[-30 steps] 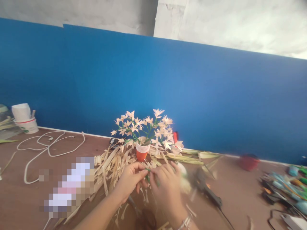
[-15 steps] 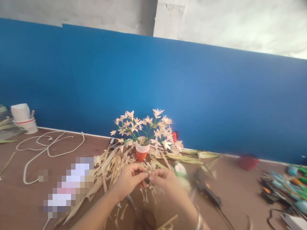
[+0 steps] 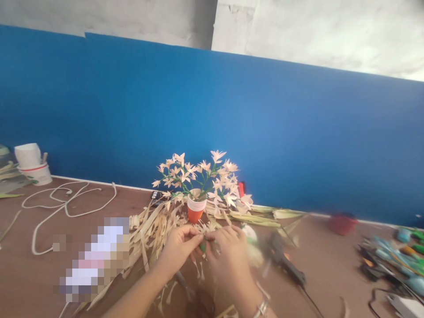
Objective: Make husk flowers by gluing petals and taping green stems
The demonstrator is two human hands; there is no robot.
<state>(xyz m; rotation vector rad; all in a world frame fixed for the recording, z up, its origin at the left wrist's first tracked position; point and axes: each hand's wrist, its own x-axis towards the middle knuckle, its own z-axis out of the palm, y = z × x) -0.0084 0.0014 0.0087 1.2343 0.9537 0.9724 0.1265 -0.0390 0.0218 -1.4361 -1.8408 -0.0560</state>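
My left hand (image 3: 179,249) and my right hand (image 3: 228,256) meet low in the middle of the brown table (image 3: 46,274). Both pinch a small green stem (image 3: 203,244) with pale petals at its top, fingertips touching. Just behind them stands an orange and white paper cup (image 3: 195,208) holding a bunch of cream paper flowers (image 3: 198,172) on green stems. Dried palm-leaf strips (image 3: 155,225) lie heaped round my hands. A bracelet sits on my right wrist.
A black glue gun (image 3: 285,260) lies right of my hands. White cord (image 3: 66,203) loops at the left, stacked cups (image 3: 31,163) beyond it. A red bowl (image 3: 342,223) and coloured tools (image 3: 394,260) lie at the right. A blue wall (image 3: 298,132) backs the table.
My right hand has turned and shifted slightly left over the stem, its wrist rolling back towards the pose of a second ago. My left hand has stayed in place.
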